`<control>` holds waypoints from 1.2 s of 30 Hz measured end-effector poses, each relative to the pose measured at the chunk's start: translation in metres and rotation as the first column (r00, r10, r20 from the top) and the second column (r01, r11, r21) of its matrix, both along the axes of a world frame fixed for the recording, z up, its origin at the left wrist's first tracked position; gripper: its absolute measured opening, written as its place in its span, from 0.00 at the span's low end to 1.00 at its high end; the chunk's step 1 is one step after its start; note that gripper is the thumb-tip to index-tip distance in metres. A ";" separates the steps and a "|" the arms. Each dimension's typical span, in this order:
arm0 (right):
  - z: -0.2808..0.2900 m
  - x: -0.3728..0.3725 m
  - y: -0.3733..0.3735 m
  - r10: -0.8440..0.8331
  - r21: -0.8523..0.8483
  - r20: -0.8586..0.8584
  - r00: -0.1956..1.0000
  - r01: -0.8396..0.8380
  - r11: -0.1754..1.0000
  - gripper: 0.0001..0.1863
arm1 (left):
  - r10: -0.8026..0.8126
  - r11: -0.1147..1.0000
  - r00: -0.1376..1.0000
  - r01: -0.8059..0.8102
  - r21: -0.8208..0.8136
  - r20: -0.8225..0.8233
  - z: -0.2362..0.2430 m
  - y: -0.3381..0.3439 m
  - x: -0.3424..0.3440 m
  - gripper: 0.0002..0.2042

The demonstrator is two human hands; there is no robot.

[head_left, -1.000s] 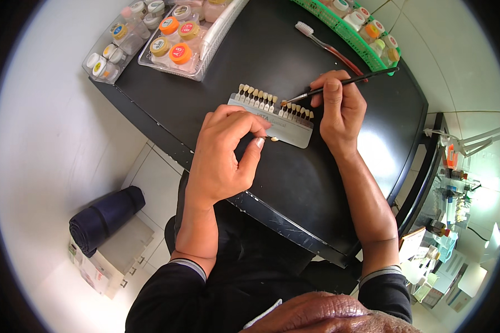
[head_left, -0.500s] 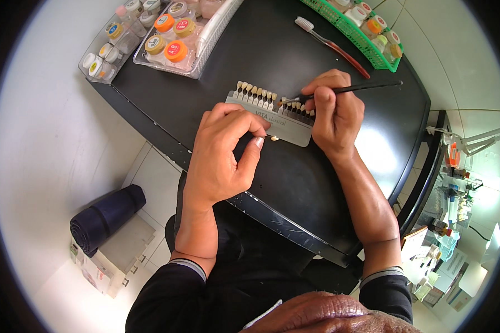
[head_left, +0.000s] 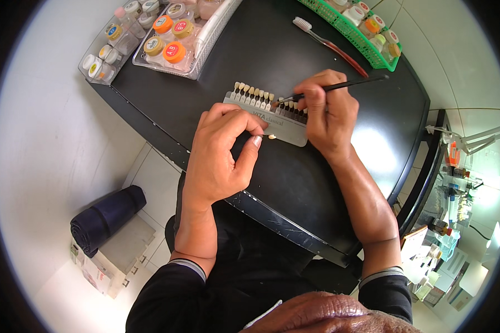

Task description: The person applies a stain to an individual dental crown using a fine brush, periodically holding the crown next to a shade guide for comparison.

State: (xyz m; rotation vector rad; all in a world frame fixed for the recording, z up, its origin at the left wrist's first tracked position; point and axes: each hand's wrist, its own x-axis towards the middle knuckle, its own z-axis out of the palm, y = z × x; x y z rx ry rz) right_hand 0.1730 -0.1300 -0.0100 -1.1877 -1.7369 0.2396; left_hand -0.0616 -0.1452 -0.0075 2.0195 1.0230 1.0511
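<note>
A grey tooth shade guide (head_left: 286, 133) with a row of tooth-shaped tabs (head_left: 252, 92) lies on the black table, a gap showing in the row. My left hand (head_left: 219, 150) is closed in a pinch at the guide's near edge, holding a shade tab (head_left: 271, 136) whose cream tooth end sticks out past the fingertips. In my right hand (head_left: 333, 111) is a thin dark-handled brush (head_left: 353, 83), gripped like a pen. Its tip reaches the gap in the row; whether it touches the guide I cannot tell.
A white basket (head_left: 203, 61) of jars with orange and gold lids stands at the far left, beside a clear tray (head_left: 112, 71) of small jars. Far right are a red-handled toothbrush (head_left: 333, 45) and a green basket (head_left: 372, 51) of jars. The black table (head_left: 294, 183) has a chipped near edge.
My right hand and the brush have shifted slightly left, the tip moving along toward the gap. The shade guide and the held tab sit a little further left in view.
</note>
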 end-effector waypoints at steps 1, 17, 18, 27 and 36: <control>0.001 0.002 -0.002 0.005 -0.016 -0.047 0.999 -0.006 1.000 0.08 | 0.001 1.000 1.000 -0.001 0.000 0.000 0.000 0.000 0.000 0.04; 0.011 -0.009 -0.004 0.164 0.163 -0.248 0.955 -0.125 0.979 0.12 | 0.206 0.977 0.961 -0.190 -0.101 0.185 0.000 0.001 0.000 0.01; 0.012 -0.016 -0.010 0.210 0.116 -0.348 0.914 -0.181 0.977 0.11 | 0.255 0.958 0.938 -0.212 -0.196 0.233 -0.003 -0.001 0.000 0.01; 0.000 -0.018 -0.013 0.168 0.085 -0.154 0.974 -0.157 0.984 0.07 | 0.305 0.916 0.913 -0.204 -0.345 0.271 -0.003 -0.003 -0.003 0.14; 0.010 -0.024 -0.011 0.193 0.122 -0.007 0.981 -0.191 0.974 0.08 | 0.272 0.932 0.925 -0.185 -0.310 0.267 -0.003 -0.001 -0.003 0.14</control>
